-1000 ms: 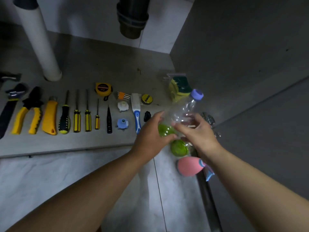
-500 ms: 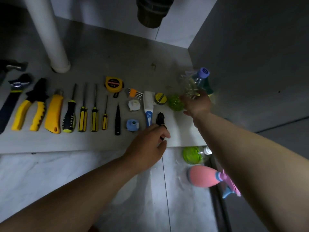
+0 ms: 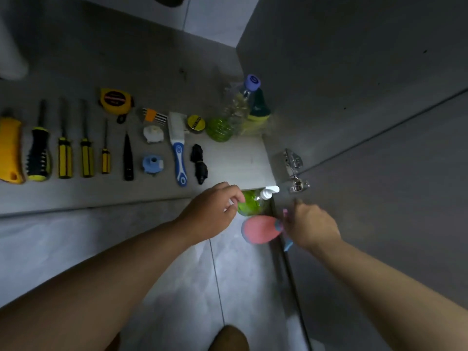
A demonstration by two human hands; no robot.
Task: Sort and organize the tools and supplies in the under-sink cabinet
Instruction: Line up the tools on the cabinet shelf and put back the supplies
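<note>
A green pump bottle [image 3: 252, 205] with a white pump lies on the floor just below the cabinet's front edge. My left hand [image 3: 212, 211] curls its fingertips round the bottle's left side. Beside it lies a pink spray bottle [image 3: 258, 229]; my right hand [image 3: 312, 224] covers its pink and blue trigger head, fingers bent over it. A clear bottle with a purple cap [image 3: 239, 107] and green base stands in the cabinet's back right corner against a green and yellow sponge pack [image 3: 257, 110].
On the cabinet floor [image 3: 235, 158] lie a row of screwdrivers [image 3: 64, 158], a yellow cutter [image 3: 10, 150], a tape measure [image 3: 115, 101], a blue-handled brush [image 3: 178, 150] and small parts. A metal hinge [image 3: 293, 171] and the open door [image 3: 379, 198] are on the right.
My right hand let go of the clear bottle in the back corner and came down to the pink spray bottle. My left hand moved right onto the green pump bottle.
</note>
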